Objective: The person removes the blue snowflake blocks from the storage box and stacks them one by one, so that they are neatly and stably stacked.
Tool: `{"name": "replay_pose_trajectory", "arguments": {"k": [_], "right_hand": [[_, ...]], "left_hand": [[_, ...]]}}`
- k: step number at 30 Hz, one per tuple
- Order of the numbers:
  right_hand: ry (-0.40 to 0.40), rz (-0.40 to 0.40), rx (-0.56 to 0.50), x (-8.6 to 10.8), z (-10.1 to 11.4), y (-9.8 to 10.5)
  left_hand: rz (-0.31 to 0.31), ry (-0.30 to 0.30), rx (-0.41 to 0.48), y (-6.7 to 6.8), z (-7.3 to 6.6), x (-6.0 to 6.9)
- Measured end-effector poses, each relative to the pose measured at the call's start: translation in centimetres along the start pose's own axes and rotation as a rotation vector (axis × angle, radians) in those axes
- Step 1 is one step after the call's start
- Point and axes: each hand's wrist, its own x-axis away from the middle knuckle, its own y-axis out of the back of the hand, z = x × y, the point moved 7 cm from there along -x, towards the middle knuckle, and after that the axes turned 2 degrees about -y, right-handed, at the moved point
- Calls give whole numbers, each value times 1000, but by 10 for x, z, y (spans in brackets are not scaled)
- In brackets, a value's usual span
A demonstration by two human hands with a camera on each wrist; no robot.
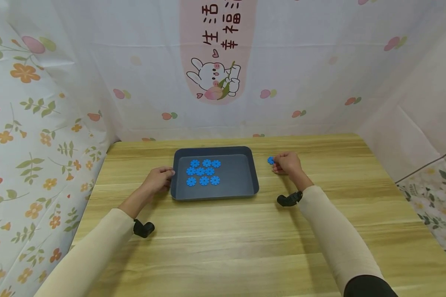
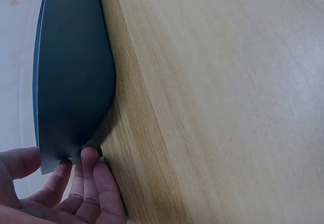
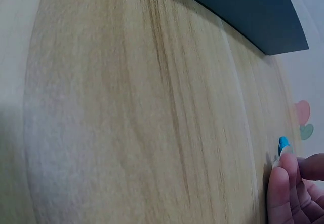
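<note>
A dark grey rectangular tray (image 1: 238,177) lies on the table, with several blue notched plastic discs (image 1: 204,180) laid flat in rough rows on its left part. At the tray's left end, my left hand (image 1: 159,180) grips the rim; the left wrist view has the thumb at the edge and the fingers (image 2: 90,168) against the outer wall of the tray (image 2: 76,72). Right of the tray, my right hand (image 1: 288,163) pinches one more blue notched disc (image 1: 270,160) just above the wood. Only a sliver of that disc (image 3: 283,142) shows past the fingertips in the right wrist view.
The wooden table (image 1: 208,247) reaches back to a white patterned cloth (image 1: 145,74). Another cloth with flowers (image 1: 33,165) hangs along the left side. Each wrist carries a small black camera mount (image 1: 290,199).
</note>
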Motion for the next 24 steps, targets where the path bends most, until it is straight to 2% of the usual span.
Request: {"name": "replay_pose_trajectory", "arguments": {"k": [9,14,24], "right_hand": [[-14,-4,6,0,5,0],[32,0,31,-1,21,-2],[104,42,-27,5,56,-26]], "left_hand": [[-5,-14,-4,1,3,-1],[1,-9,0,1,5,-1],[5,-18,-4,1,2,-1]]}}
